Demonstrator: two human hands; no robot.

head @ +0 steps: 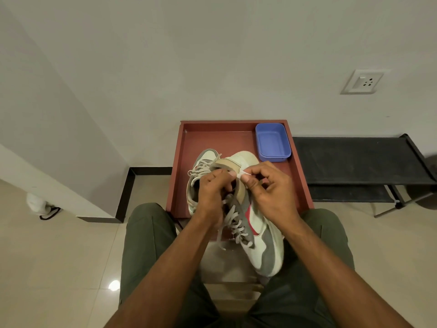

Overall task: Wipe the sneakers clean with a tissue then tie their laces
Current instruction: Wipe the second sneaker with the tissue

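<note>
A white and grey sneaker (262,242) with a red stripe lies tilted across the near edge of the red tray (186,162), its toe toward me. My left hand (212,192) grips its tan tongue and laces near the collar. My right hand (269,188) pinches a small white piece, perhaps a lace tip or a bit of tissue (242,174), against the left hand's fingertips. The second sneaker (201,166) stands in the tray behind my left hand, its laces loose.
A blue plastic box (272,142) sits in the tray's far right corner. A black low rack (361,162) stands to the right against the wall. My knees in green trousers (146,235) flank the tray. A white bundle (37,204) lies on the floor at the left.
</note>
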